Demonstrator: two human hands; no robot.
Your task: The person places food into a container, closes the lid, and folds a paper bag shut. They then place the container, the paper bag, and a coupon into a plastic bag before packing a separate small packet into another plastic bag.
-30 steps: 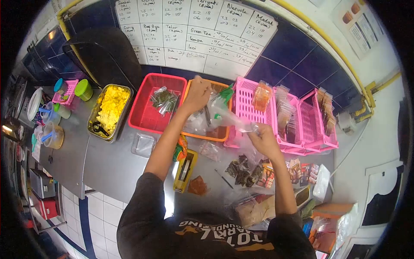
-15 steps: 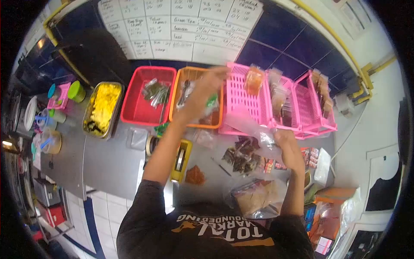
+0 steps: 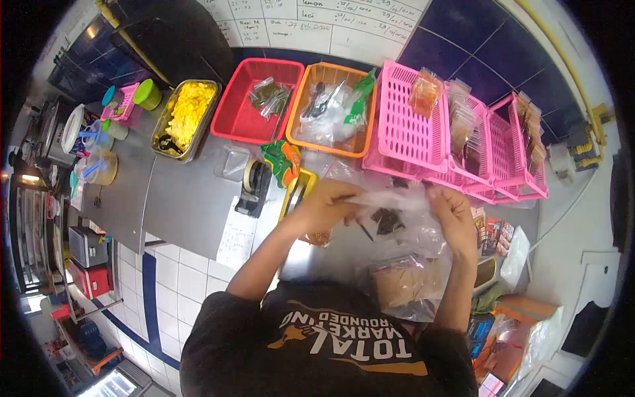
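Observation:
A clear plastic bag [image 3: 397, 200] stretches between my two hands above the counter. My left hand [image 3: 331, 205] is closed on its left edge, and my right hand [image 3: 453, 210] pinches its upper right corner. Through and below the plastic, dark flaky pieces [image 3: 388, 222] lie on the metal surface, partly covered. Closer to my body sits a clear bag with a brown packet [image 3: 403, 284] inside. An orange-brown crumbly heap [image 3: 319, 238] shows under my left wrist, mostly hidden.
Along the wall stand a yellow-filled tray [image 3: 188, 112], a red basket [image 3: 231, 99], an orange basket [image 3: 331, 142] and pink baskets [image 3: 407, 135] with small packets. A tape dispenser [image 3: 253, 188] and a green-orange packet [image 3: 283, 162] lie left of my hands.
My left hand has come down from over the orange basket to the plastic bag's left edge. The bag is now held between both hands. The view has shifted.

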